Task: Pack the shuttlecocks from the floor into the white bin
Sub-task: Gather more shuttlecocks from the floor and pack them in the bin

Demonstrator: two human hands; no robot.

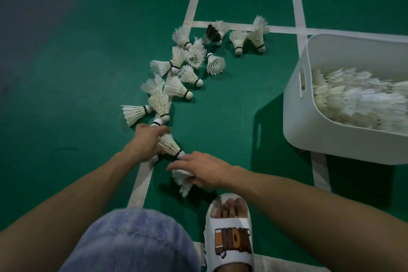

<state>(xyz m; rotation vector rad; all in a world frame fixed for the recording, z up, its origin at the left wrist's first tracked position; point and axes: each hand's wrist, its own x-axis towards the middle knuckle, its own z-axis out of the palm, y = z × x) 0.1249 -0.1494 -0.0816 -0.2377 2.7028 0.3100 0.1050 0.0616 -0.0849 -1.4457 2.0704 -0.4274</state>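
The left hand (146,143), at centre-left of the frame, curls its fingers round the feather skirt of a banded white feather shuttlecock (171,146). Its long axis runs diagonally, with the cork tip pointing down-right and almost touching the fingertips of the right hand (199,170). The right hand, just below and to the right, closes over a frayed white feather shuttlecock (183,183), whose feathers stick out toward the lower left. Both hands are therefore loaded.

The coming move seems to turn on the white plastic bin with slot handles (309,134). It stands at the right edge of the frame, well apart from both hands, to their right and slightly higher. The right hand is nearer to it; the left would have to reach across the right arm, or hand its load over. The bin already holds a heap of packed white shuttlecocks (357,104).

The loose white feather shuttlecocks (176,89) trail across the green court floor (77,62) from just above the left hand up to the upper centre. They lie at mixed angles, and the left hand is nearer to them. One white cork (157,121) sits right at the left fingertips; whether it is held I cannot tell.
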